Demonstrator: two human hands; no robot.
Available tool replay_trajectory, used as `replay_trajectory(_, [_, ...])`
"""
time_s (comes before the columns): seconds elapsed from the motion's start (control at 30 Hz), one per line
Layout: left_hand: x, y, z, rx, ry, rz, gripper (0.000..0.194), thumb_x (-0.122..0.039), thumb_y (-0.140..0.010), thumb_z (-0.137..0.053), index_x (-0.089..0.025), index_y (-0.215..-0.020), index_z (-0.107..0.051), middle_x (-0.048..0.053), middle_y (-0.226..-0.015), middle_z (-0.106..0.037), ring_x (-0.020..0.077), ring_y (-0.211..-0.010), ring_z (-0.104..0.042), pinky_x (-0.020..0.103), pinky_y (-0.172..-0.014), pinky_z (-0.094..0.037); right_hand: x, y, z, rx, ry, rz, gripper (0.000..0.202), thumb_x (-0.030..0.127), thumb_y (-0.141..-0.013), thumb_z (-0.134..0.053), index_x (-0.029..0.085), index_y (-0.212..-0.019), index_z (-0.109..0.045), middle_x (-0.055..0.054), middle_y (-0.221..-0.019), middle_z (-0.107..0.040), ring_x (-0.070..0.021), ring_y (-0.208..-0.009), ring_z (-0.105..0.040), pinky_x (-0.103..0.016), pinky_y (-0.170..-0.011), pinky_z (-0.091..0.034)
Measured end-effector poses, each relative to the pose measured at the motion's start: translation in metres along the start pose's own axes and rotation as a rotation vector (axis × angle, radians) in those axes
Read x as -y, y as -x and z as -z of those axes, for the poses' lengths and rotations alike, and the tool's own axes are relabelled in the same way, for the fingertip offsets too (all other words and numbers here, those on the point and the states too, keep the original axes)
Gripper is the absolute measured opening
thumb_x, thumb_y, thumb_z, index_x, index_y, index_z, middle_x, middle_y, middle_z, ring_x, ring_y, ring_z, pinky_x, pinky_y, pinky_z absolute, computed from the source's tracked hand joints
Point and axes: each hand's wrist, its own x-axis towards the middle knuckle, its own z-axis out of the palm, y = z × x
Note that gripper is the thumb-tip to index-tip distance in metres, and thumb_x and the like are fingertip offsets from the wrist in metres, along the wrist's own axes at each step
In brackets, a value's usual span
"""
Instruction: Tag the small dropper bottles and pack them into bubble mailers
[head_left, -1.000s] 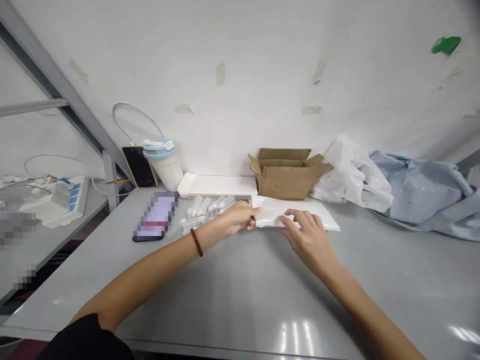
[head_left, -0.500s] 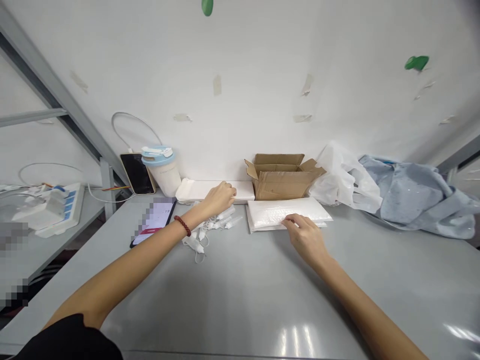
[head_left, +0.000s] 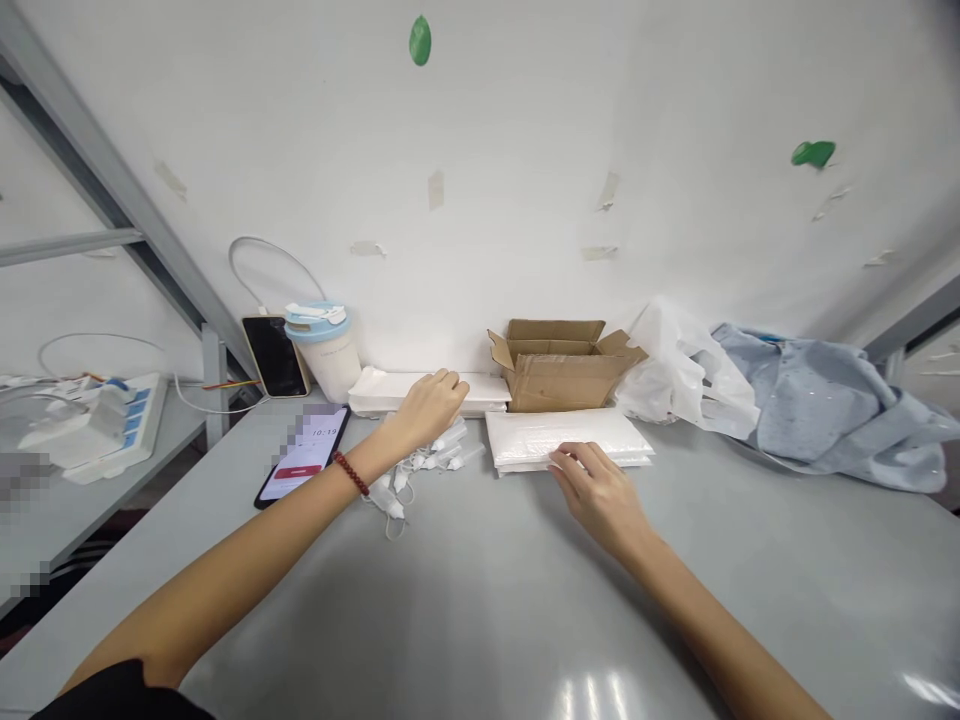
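Note:
My left hand (head_left: 431, 408) rests over a low stack of flat white paper pieces (head_left: 486, 390) against the wall. Its fingers are curled down and closed, and whatever they grip is hidden. At the front edge of a pile of white bubble-wrap bags (head_left: 551, 432), my right hand (head_left: 604, 497) pinches the top one between thumb and fingers. The bags lie flat. Below my left wrist lie several small clear squeeze bottles (head_left: 448, 447) with white caps and thin loops of cord, partly covered by my arm.
An open cardboard box (head_left: 566, 380) stands behind the bags. To its right are a white plastic bag (head_left: 682, 375) and a crumpled light-blue cloth (head_left: 832, 400). On the left are a lit phone (head_left: 315, 440), a blue-lidded cup (head_left: 330, 365), a dark-screened phone (head_left: 277, 355) and a power strip (head_left: 142, 425).
The camera view has tilted up slightly, so everything sits lower. My right hand's fingertips have shifted a little left along the bags' front edge. My left hand stays at the white stack.

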Motion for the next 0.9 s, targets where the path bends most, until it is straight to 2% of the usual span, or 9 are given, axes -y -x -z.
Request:
replay_trajectory(0.07, [-0.006,0.011,0.007,-0.058,-0.029,-0.047,0.011,-0.009,-0.084,-0.047,-0.012,-0.087,-0.057,0.012,-0.091,-0.058,0.0236,-0.084,-0.054,0.034,-0.071,-0.042,0.006,-0.004,0.005,-0.031,-0.01,0.018,0.013,0.01,-0.086,-0.051,0.013,-0.096,-0.059,-0.009,-0.088,-0.062,-0.0186,-0.081,-0.055,-0.029,-0.066,-0.048])
replay_trajectory(0.2, [-0.025,0.037,0.019,-0.235,-0.094,-0.168,0.015,-0.007,-0.085,-0.044,-0.014,-0.076,-0.053,0.008,-0.08,-0.057,0.0203,-0.073,-0.051,0.031,-0.062,-0.04,0.021,-0.008,0.016,-0.074,-0.034,0.079,0.03,0.009,-0.084,-0.055,0.01,-0.113,-0.054,-0.016,-0.101,-0.061,-0.0254,-0.098,-0.055,-0.04,-0.079,-0.052])
replay_trajectory(0.3, [-0.048,0.055,0.023,-0.388,-0.033,-0.341,0.019,-0.006,-0.087,-0.044,-0.014,-0.073,-0.053,0.005,-0.074,-0.055,0.017,-0.067,-0.049,0.029,-0.059,-0.039,0.034,-0.006,0.02,-0.056,-0.088,0.168,0.041,0.006,-0.084,-0.053,0.009,-0.124,-0.048,-0.019,-0.113,-0.059,-0.0292,-0.116,-0.05,-0.045,-0.088,-0.052])
replay_trajectory(0.4, [-0.068,0.066,0.023,-0.445,0.077,-0.524,0.022,-0.006,-0.088,-0.044,-0.014,-0.07,-0.054,0.003,-0.068,-0.054,0.0143,-0.063,-0.047,0.027,-0.058,-0.04,0.045,-0.002,0.02,-0.022,-0.108,0.242,0.049,0.002,-0.084,-0.05,0.004,-0.132,-0.041,-0.023,-0.124,-0.055,-0.0323,-0.127,-0.042,-0.046,-0.095,-0.05])
replay_trajectory(0.5, [-0.073,0.071,0.018,-0.452,0.2,-0.533,0.018,-0.007,-0.088,-0.045,-0.014,-0.076,-0.058,0.004,-0.073,-0.058,0.0142,-0.068,-0.051,0.027,-0.063,-0.044,0.047,0.002,0.015,0.019,-0.067,0.223,0.052,-0.002,-0.085,-0.042,0.0,-0.136,-0.035,-0.026,-0.127,-0.052,-0.0344,-0.132,-0.035,-0.048,-0.096,-0.05])
replay_trajectory(0.6, [-0.055,0.073,0.012,-0.468,0.306,-0.325,0.012,-0.015,-0.089,-0.049,-0.015,-0.085,-0.06,0.007,-0.089,-0.063,0.0183,-0.087,-0.055,0.033,-0.078,-0.047,0.041,0.003,0.01,0.069,-0.026,0.194,0.057,-0.006,-0.086,-0.034,0.001,-0.141,-0.027,-0.024,-0.128,-0.053,-0.0314,-0.134,-0.033,-0.045,-0.096,-0.05])
replay_trajectory(0.77, [-0.005,0.079,0.003,-0.527,0.499,0.413,0.029,-0.031,-0.086,-0.051,-0.016,-0.11,-0.059,0.012,-0.114,-0.06,0.0271,-0.111,-0.05,0.047,-0.097,-0.04,0.031,0.0,0.013,0.08,-0.006,0.182,0.062,-0.007,-0.086,-0.035,0.004,-0.145,-0.019,-0.024,-0.129,-0.053,-0.031,-0.134,-0.032,-0.046,-0.098,-0.048])
replay_trajectory(0.83, [0.01,0.084,0.004,-0.488,0.749,0.66,0.042,-0.038,-0.082,-0.054,-0.015,-0.117,-0.056,0.013,-0.12,-0.058,0.0273,-0.11,-0.053,0.045,-0.094,-0.043,0.032,0.001,0.014,0.088,-0.012,0.194,0.06,-0.004,-0.087,-0.037,0.005,-0.144,-0.022,-0.022,-0.131,-0.053,-0.0303,-0.135,-0.032,-0.045,-0.098,-0.047])
replay_trajectory(0.9, [0.02,0.091,0.007,-0.354,1.118,0.798,0.048,-0.041,-0.08,-0.057,-0.013,-0.118,-0.057,0.013,-0.115,-0.062,0.0266,-0.103,-0.059,0.042,-0.088,-0.047,0.034,0.003,0.014,0.093,-0.012,0.209,0.056,-0.002,-0.088,-0.038,0.007,-0.143,-0.028,-0.019,-0.132,-0.052,-0.0286,-0.135,-0.033,-0.044,-0.099,-0.044])
